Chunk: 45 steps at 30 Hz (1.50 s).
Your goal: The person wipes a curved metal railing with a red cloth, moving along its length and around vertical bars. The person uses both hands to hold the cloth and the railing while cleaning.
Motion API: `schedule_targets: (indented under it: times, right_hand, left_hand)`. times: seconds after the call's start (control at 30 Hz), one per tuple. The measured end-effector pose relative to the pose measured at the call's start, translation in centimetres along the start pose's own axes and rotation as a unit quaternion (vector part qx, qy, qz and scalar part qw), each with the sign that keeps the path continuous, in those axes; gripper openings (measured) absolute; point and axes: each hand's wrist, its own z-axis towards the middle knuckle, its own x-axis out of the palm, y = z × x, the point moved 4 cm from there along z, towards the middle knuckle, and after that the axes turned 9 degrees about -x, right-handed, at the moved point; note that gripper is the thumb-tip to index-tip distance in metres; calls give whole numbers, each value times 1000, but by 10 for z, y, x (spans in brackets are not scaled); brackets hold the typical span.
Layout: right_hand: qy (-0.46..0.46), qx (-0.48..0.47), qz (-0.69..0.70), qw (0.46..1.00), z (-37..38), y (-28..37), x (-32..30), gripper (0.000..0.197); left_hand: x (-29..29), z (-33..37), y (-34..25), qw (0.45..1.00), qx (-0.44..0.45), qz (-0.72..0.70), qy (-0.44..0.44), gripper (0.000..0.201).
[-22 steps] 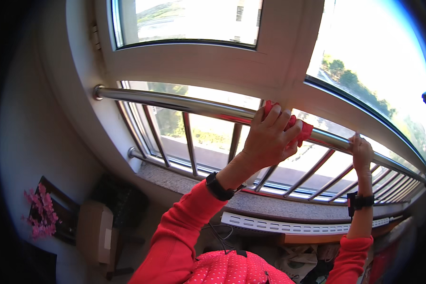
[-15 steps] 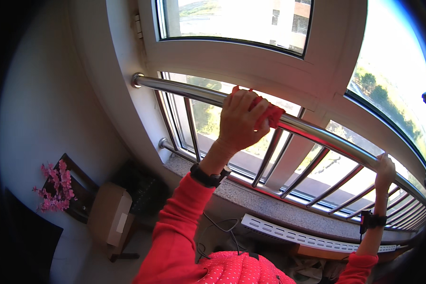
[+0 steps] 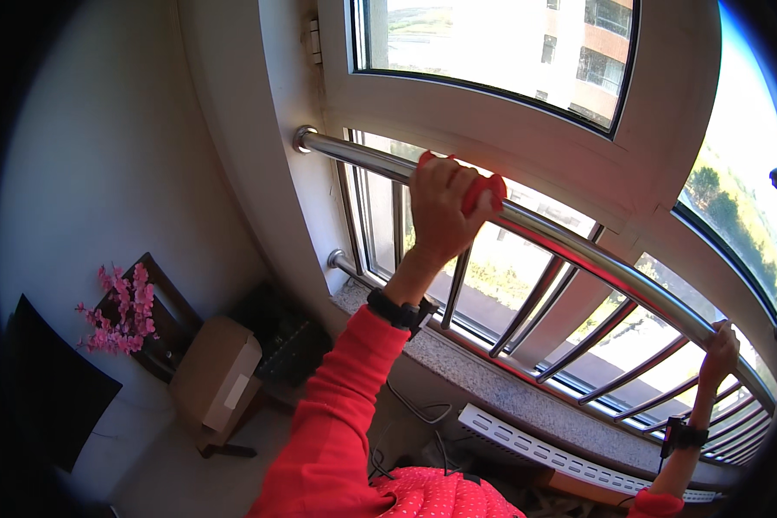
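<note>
A shiny metal guard rail [image 3: 613, 269] runs across the window, with several thin upright bars below it. Bunched around its top tube is a red cloth [image 3: 485, 192], and my left hand [image 3: 445, 203] is closed over the cloth and tube together. Part of the cloth is hidden under my fingers and palm. Farther right along the same tube, my right hand [image 3: 720, 352] is wrapped around the metal. A dark band with a small device sits on each wrist.
Below the rail lies a speckled stone sill [image 3: 492, 393], with a white slotted radiator [image 3: 561, 449] under it. At the left, a cardboard box [image 3: 216, 373] rests on a chair near pink artificial flowers [image 3: 125, 311]. A dark screen-like panel [image 3: 60, 380] stands beside them.
My left hand and the cloth now sit nearer the rail's left end mount. The whole view has swung left, so the window and rail appear farther right. My right hand still grips the rail.
</note>
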Motion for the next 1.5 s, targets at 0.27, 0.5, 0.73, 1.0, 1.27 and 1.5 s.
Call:
schedule_targets:
  times: [0.27, 0.5, 0.73, 1.0, 1.27, 1.5]
  right_hand:
    - [37, -34, 16, 999, -2, -5, 0, 19]
    - [6, -43, 15, 999, -5, -9, 3, 17]
    - [-22, -65, -5, 998, -10, -24, 14, 17]
    - [-35, -47, -18, 998, -14, -33, 14, 25]
    - [-65, -105, -60, 991, -13, -14, 7, 9]
    - [-58, -94, -159, 981, -4, 20, -3, 7]
  left_hand:
    - [-23, 12, 55, 997, 52, 23, 46, 26]
    - [-49, 44, 168, 996, -32, 76, 17, 21]
    - [-46, 50, 184, 994, -90, 60, -3, 19]
    - [-27, 15, 98, 997, 55, 32, 44, 22]
    - [-41, 46, 167, 1000, -14, 11, 26, 16]
    - [-20, 17, 89, 1000, -3, 11, 25, 17]
